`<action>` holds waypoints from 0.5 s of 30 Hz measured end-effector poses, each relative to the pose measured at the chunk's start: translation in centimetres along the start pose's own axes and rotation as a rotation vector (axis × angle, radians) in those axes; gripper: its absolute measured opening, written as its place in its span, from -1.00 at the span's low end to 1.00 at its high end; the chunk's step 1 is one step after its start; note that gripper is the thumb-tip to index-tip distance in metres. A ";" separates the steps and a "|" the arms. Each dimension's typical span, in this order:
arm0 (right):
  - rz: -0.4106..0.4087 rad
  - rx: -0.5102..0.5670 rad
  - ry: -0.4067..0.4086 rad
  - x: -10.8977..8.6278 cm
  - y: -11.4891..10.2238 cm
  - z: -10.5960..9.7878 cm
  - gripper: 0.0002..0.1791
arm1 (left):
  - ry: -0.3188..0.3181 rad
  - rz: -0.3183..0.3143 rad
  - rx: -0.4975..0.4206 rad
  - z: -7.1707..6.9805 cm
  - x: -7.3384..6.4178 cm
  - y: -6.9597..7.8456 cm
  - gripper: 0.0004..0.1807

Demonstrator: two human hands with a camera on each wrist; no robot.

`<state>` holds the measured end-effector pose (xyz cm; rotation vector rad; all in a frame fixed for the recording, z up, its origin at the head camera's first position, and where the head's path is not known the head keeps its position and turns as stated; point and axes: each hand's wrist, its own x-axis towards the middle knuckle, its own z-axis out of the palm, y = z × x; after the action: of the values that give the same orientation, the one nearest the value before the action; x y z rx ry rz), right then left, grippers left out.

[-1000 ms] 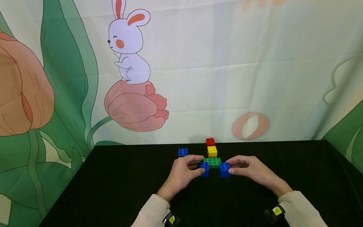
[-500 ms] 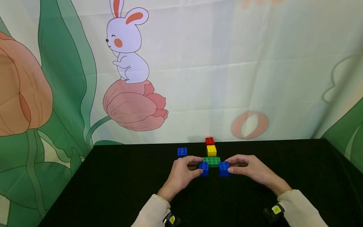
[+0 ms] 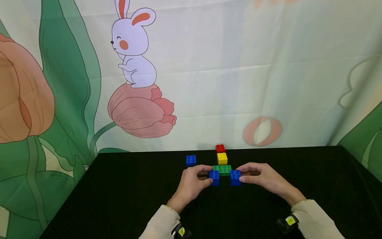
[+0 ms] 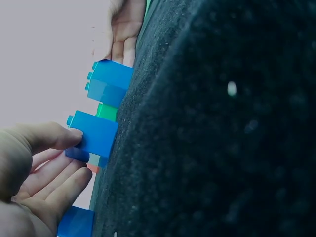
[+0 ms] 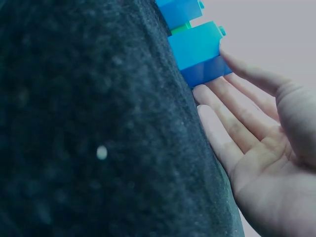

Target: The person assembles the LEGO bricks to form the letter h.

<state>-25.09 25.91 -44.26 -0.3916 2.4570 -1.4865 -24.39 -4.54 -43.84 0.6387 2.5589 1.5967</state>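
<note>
In the head view, two blue toy bricks stand side by side before a green brick [image 3: 222, 170]. My left hand [image 3: 191, 186] pinches the left blue brick [image 3: 214, 178]; its thumb lies against the near side and the fingers reach behind. Around the outer side of the right blue brick [image 3: 235, 178], my right hand [image 3: 267, 179] holds thumb and fingers. The right wrist view shows that thumb at the studded edge of the blue brick [image 5: 197, 47], with rather straight fingers along its side. Part of the green brick [image 4: 106, 112] shows between the blue ones in the left wrist view.
Behind the green brick stand a yellow brick [image 3: 222, 159] and a red brick [image 3: 220, 148], in line toward the back edge. Another blue brick [image 3: 191, 160] lies to the left, beyond my left hand. A black cloth covers the table [image 3: 125, 192]. A printed curtain [image 3: 203, 83] hangs behind it.
The head view has shifted very slightly. Both hands and all the bricks keep nearly the same places relative to each other.
</note>
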 end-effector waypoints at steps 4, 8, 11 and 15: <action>-0.003 0.021 0.002 0.0 0.1 0.0 -0.42 | -0.011 -0.020 0.002 0.0 0.1 -0.2 -0.57; -0.015 0.041 -0.006 -0.1 0.2 -0.1 -0.40 | -0.018 -0.045 -0.002 0.1 0.2 -0.2 -0.57; -0.023 0.051 -0.014 -0.1 0.3 -0.1 -0.40 | -0.017 -0.053 -0.002 0.1 0.2 -0.2 -0.57; -0.022 0.057 -0.018 -0.1 0.2 -0.1 -0.40 | -0.016 -0.044 0.017 0.1 0.1 -0.1 -0.57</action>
<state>-25.04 26.09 -44.40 -0.4203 2.3982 -1.5512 -24.53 -4.43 -43.99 0.5903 2.5597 1.5519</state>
